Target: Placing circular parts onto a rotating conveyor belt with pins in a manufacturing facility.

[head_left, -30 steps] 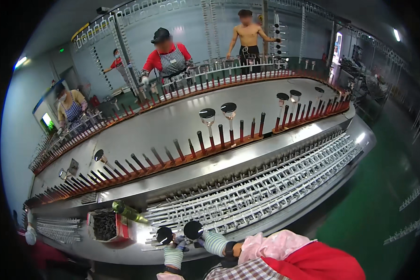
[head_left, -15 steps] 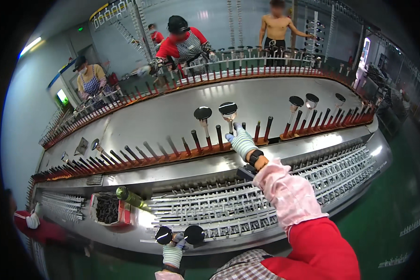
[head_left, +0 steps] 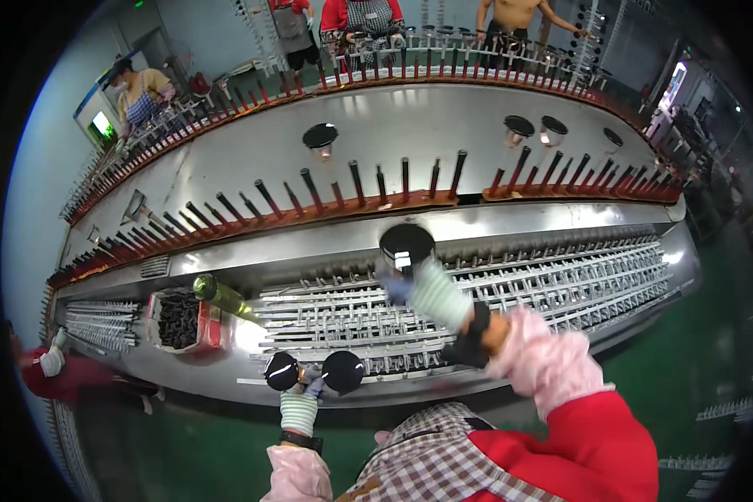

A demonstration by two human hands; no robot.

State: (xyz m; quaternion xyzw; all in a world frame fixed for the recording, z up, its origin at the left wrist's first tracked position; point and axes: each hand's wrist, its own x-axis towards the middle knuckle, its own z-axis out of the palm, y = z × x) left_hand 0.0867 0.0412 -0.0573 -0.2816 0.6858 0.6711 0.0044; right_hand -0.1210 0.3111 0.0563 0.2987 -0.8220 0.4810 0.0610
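My left hand point(head_left: 299, 400), in a striped glove with bluish fingertips, is closed near the bench's front edge. It holds two glossy black disc-topped parts, one disc point(head_left: 282, 371) on its left and another disc point(head_left: 343, 371) on its right. Over the racks of metal pieces, my gloved right hand point(head_left: 431, 293) is blurred by motion. Its fingers are closed on a third black disc-topped part point(head_left: 407, 243), which is tilted with its top toward me. Beyond it stands a row of dark-tipped red spindles point(head_left: 406, 177). One similar part point(head_left: 320, 136) sits on a spindle there.
Light metal racks point(head_left: 376, 326) cover the bench in front of me. To their left are a green bottle point(head_left: 219, 294) and a box of small black pieces point(head_left: 207, 329). More disc-topped parts point(head_left: 519, 126) stand on the right spindles. Several people work across the line; another person's gloved hand point(head_left: 53, 360) is at far left.
My right hand has drawn back from the spindle row toward me, bringing one black disc-topped part off it. My left hand still holds its two parts. The view has tilted downward.
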